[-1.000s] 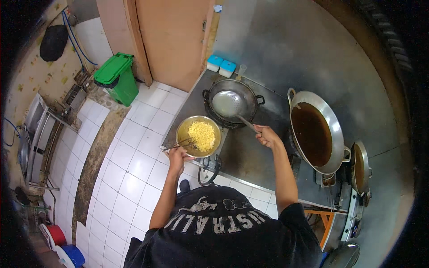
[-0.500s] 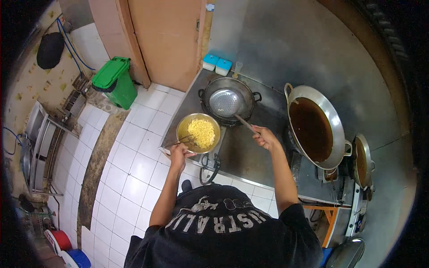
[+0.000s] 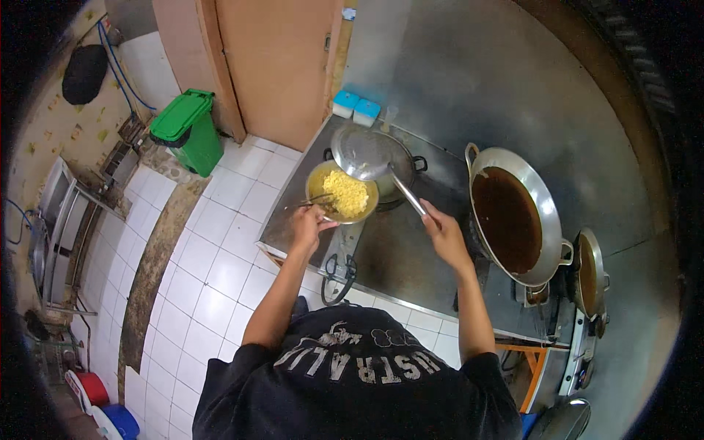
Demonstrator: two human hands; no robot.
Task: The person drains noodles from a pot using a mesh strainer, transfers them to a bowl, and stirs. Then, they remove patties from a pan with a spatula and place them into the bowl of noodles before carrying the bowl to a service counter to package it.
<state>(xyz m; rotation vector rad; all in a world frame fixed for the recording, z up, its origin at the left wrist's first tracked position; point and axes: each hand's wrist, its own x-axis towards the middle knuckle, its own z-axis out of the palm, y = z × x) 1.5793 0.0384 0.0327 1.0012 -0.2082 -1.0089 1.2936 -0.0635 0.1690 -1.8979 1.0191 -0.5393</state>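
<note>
My left hand [image 3: 311, 226] grips the near-left edge of a metal bowl [image 3: 317, 181]. Crumbly yellow food [image 3: 346, 194] fills much of the bowl, and a thin dark utensil [image 3: 320, 199], perhaps chopsticks, lies over its left side by my fingers. Closed round the handle of a large metal skimmer [image 3: 364, 149] is my right hand [image 3: 444, 233]. The skimmer's round head is tilted above the dark wok [image 3: 405, 165] and covers the bowl's far edge. Much of the wok is hidden beneath it. Whether skimmer and bowl touch, I cannot tell.
A big two-handled pan [image 3: 546, 198] of dark brown liquid stands at the right, with another pan [image 3: 587, 271] beyond. Two blue-lidded tubs [image 3: 356, 107] sit at the counter's back corner. Black tongs-like handles [image 3: 339, 279] hang at the front edge. A green bin [image 3: 198, 143] is on the floor.
The bowl moved right and away from me, closer to the wok. The skimmer has lifted and tilted, its head shifting left over the bowl's far edge.
</note>
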